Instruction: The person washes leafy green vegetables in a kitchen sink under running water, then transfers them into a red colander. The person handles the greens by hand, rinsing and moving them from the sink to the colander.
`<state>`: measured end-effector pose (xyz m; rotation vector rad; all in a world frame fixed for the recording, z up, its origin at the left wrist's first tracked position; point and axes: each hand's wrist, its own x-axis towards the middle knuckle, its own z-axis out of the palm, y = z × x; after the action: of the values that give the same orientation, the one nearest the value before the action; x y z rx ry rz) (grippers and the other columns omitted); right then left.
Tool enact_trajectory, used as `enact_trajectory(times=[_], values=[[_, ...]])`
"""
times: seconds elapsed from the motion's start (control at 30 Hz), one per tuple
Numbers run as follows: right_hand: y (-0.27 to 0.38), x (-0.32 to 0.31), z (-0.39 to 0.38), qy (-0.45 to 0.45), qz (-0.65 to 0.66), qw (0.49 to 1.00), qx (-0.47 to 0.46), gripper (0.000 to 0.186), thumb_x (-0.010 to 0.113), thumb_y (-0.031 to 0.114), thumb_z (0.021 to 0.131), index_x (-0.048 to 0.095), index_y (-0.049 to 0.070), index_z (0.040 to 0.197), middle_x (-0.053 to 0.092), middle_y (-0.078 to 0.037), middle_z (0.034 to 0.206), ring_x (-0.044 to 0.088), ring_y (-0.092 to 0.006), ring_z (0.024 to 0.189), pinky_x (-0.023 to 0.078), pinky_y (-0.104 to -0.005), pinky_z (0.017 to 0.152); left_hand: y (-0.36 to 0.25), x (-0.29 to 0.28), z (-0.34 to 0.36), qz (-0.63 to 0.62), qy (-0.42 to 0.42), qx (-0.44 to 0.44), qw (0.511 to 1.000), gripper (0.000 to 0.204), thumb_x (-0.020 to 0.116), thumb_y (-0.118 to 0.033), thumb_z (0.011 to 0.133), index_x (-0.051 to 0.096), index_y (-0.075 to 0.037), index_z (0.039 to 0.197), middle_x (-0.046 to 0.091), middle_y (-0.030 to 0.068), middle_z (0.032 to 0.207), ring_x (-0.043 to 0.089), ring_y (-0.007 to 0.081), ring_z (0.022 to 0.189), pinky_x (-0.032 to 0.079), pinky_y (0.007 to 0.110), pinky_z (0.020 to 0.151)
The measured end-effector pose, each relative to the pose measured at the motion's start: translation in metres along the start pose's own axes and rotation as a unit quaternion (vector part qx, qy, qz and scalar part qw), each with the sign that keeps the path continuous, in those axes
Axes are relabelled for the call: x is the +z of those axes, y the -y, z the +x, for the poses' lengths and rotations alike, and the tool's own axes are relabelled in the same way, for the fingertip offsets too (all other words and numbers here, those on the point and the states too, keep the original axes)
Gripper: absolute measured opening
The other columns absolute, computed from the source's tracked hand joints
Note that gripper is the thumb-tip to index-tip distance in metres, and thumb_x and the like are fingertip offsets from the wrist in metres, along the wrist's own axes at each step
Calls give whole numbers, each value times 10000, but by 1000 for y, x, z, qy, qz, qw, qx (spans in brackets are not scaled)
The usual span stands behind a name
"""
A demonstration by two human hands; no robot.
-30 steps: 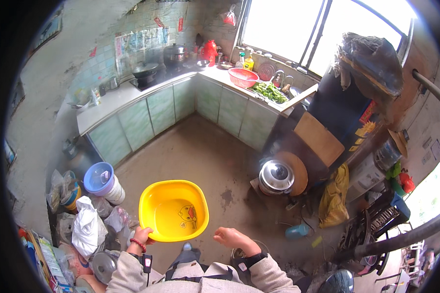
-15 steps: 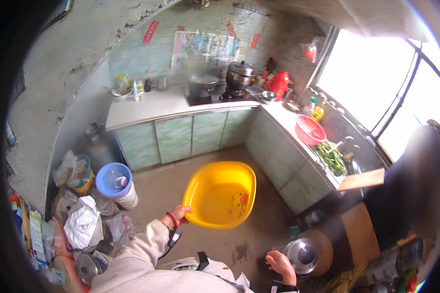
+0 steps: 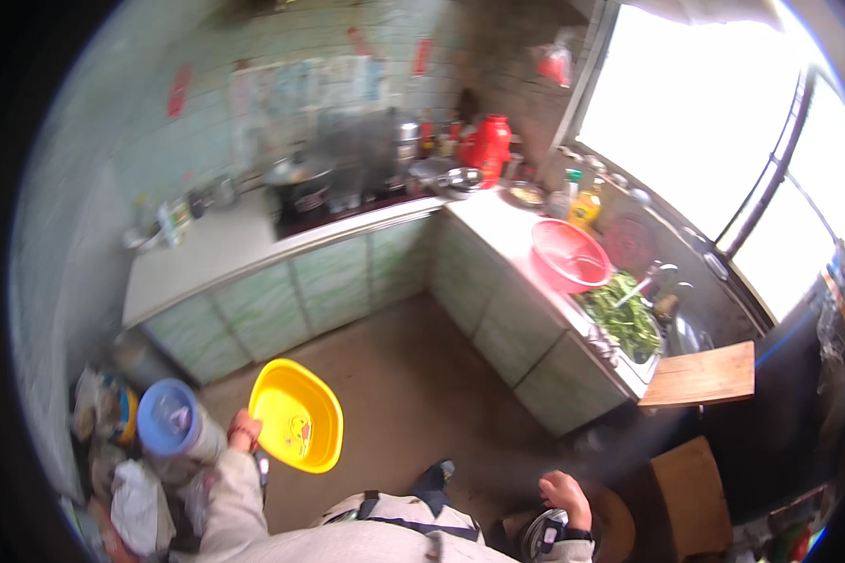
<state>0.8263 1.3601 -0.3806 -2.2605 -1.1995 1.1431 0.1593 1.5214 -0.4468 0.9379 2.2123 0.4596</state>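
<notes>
A yellow plastic basin [image 3: 324, 413] with a cartoon figure on its inside hangs above the floor, tilted so its hollow shows. My left hand [image 3: 245, 431] grips its left rim, fingers partly hidden behind it; the wrist wears a red bead bracelet. Just left of that hand stands a blue bucket [image 3: 168, 418]. At the lower right, my right hand [image 3: 565, 495] is bare of any object, its fingers loosely bent and somewhat apart. Below it, partly covered by my wrist, is a shiny metal pot or bowl [image 3: 538, 535].
An L-shaped counter [image 3: 239, 251] carries a stove with a steaming pot [image 3: 299, 178], a red thermos [image 3: 487, 150] and a pink basket [image 3: 570, 255]. Leafy greens [image 3: 622, 319] fill the sink area. A wooden board [image 3: 699, 375] juts from the counter's near end. Bags [image 3: 141, 507] crowd the left.
The view has swung toward the right and window. The basin, still in my left hand, now appears farther left and closer to the blue bucket. My right hand has uncovered less of the metal pot.
</notes>
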Motion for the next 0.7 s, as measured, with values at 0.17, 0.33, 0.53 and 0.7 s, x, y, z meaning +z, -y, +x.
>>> enact_trajectory(times=[0.17, 0.33, 0.53, 0.7], values=[[67, -59, 133, -31, 62, 995, -77, 278, 571, 204, 876, 622, -13, 1043, 674, -105, 772, 656, -170, 631, 540, -304, 565, -136, 75, 1, -139, 24, 13, 990, 285, 528, -78, 789, 618, 65, 1018, 678, 162, 794, 607, 226, 463, 451, 300, 341], [133, -111, 255, -29, 248, 961, -116, 296, 575, 159, 910, 553, -14, 1149, 664, -111, 929, 661, -167, 767, 556, -300, 609, -270, 129, 31, -269, 78, 42, 959, 318, 554, -126, 791, 588, 34, 1064, 678, 137, 856, 632, 221, 542, 479, 285, 375], [180, -157, 361, -30, 457, 887, -64, 474, 595, 183, 919, 408, -50, 1287, 598, -152, 1099, 653, -218, 890, 576, -341, 698, -402, 186, 64, -349, 121, 68, 927, 283, 559, -162, 799, 590, -20, 1042, 662, 99, 807, 592, 187, 510, 453, 266, 373], [190, -178, 442, -50, 589, 806, -35, 607, 635, 290, 899, 358, -61, 1310, 529, -198, 1179, 628, -277, 973, 574, -367, 751, -503, 247, 110, -365, 158, 88, 913, 257, 571, -179, 809, 589, -51, 1031, 654, 71, 780, 573, 160, 489, 423, 245, 366]])
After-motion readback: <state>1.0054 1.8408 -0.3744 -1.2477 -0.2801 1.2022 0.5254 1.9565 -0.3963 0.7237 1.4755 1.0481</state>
